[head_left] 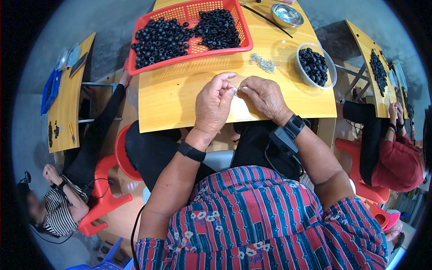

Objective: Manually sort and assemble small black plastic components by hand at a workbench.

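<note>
My left hand point(212, 102) and my right hand point(266, 97) meet above the near half of the yellow table, fingertips almost touching. Thumb and forefinger of each are pinched together around a tiny pale, shiny piece point(235, 91), too small for me to name. Just beyond the fingers lies a loose heap of small silvery, bluish pieces point(263, 63). A clear round tub point(332, 77) of black rounded parts with holes stands to the right of my right hand. Past my left hand, a red plastic basket point(246, 38) holds two heaps of small black parts.
A metal bowl point(287, 15) with small shiny pieces stands at the far right, beside a thin black stick point(266, 20). The yellow tabletop point(166, 108) ends just before my lap. Co-workers sit at tables on the left point(67, 130) and right point(366, 58).
</note>
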Available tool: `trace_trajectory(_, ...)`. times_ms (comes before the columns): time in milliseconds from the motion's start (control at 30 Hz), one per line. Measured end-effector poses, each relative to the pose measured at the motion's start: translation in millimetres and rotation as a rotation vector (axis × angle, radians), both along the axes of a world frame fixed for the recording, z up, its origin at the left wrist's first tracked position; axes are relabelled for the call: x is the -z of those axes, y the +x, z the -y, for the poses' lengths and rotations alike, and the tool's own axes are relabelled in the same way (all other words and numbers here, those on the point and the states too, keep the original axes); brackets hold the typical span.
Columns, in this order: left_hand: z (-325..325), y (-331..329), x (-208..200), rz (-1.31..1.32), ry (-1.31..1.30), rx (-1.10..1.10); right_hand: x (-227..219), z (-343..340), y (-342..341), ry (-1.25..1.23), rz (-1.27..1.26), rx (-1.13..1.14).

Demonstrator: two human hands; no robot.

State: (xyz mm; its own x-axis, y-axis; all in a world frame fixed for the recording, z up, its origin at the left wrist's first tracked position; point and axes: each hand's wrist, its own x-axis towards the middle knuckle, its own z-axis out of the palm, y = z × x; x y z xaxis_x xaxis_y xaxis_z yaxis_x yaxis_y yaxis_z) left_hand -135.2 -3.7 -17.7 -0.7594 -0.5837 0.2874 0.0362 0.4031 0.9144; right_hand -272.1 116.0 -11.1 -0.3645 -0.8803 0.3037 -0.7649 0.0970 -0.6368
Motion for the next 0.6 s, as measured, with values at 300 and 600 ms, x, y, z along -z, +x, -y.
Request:
trace_trajectory(300, 0.5, 0.7, -2.8, 0.03, -0.1, -0.017, -1.8, -0.1, 1.1, 0.016, -0.009, -0.009)
trace_trajectory(600, 0.5, -0.2, -4.4, 0.058, -0.101, -0.006, -2.7, -0.5, 0.9, 0.028, -0.024, -0.009)
